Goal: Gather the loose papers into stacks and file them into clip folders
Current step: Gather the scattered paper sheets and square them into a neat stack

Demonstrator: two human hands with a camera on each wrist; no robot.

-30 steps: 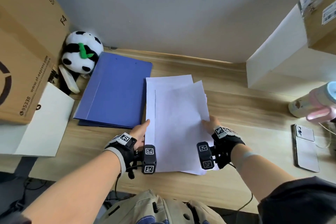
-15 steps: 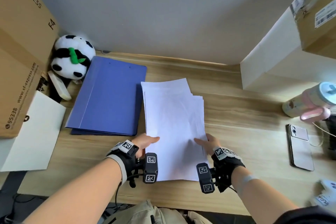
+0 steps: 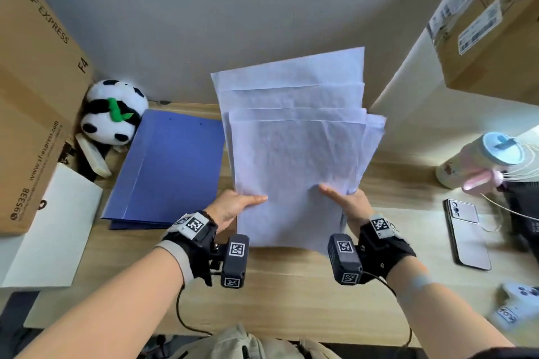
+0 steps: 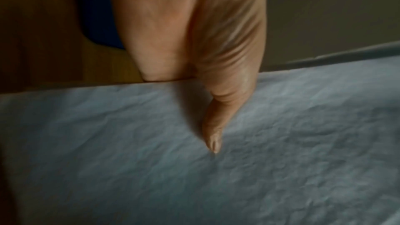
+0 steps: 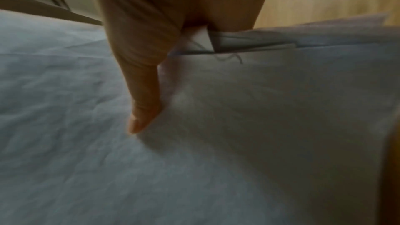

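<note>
Several white sheets of paper stand tilted up off the wooden desk, their top edges staggered. My left hand pinches the stack's left edge, thumb on the front sheet, the other fingers hidden behind it. My right hand pinches the right edge the same way. The left wrist view shows my left hand with its thumb flat on the paper. In the right wrist view my right hand has its thumb on the paper, with offset sheet edges beside it. Closed blue clip folders lie to the left.
A panda plush and a cardboard box stand at the left, a white sheet in front of them. Another box, a pink bottle and a phone are at the right.
The papers lay flat on the desk with my hands at their near sides; both hands now grip the stack and have raised it upright. The head view has tilted up.
</note>
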